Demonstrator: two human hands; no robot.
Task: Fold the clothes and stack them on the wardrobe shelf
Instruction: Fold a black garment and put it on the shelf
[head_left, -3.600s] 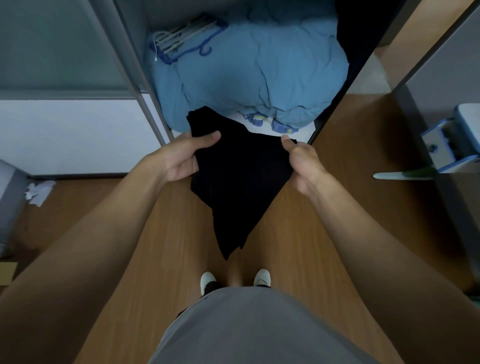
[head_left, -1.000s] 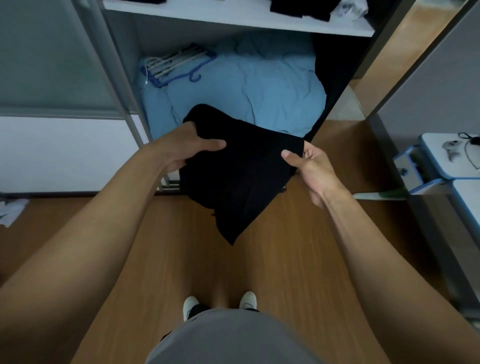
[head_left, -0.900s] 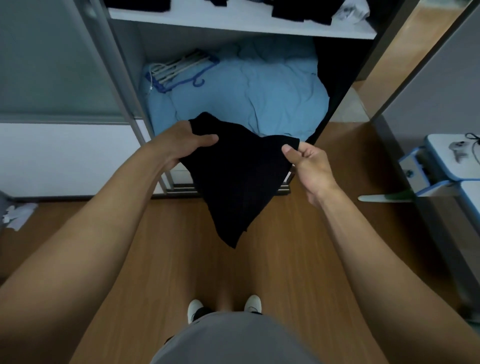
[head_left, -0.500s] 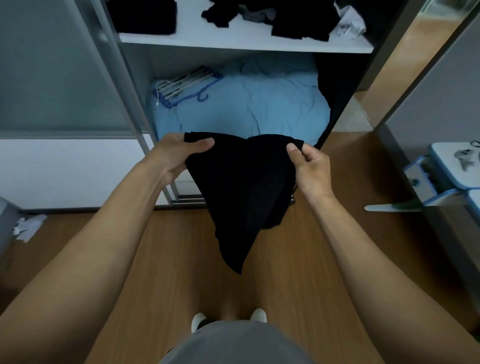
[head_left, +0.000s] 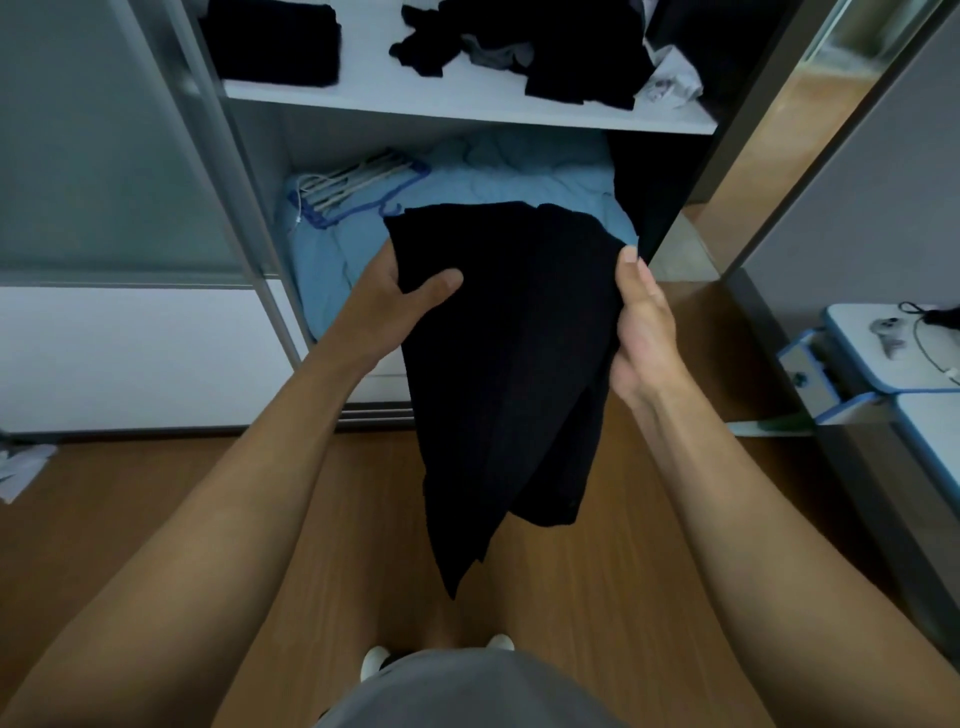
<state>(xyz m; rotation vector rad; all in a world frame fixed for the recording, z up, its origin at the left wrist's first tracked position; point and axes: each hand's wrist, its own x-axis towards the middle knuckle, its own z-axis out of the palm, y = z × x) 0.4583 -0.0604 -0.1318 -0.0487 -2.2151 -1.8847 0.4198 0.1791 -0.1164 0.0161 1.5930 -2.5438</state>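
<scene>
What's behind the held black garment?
Blue bedding in the lower wardrobe compartment, with hangers lying on its left side. The black garment, gripped by the left hand and right hand, hides the bedding's front and some of the floor below it; nothing there can be checked.

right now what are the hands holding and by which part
Both hold one black garment. The left hand grips its upper left edge, thumb on top; the right hand holds its upper right edge. The rest hangs free.
</scene>
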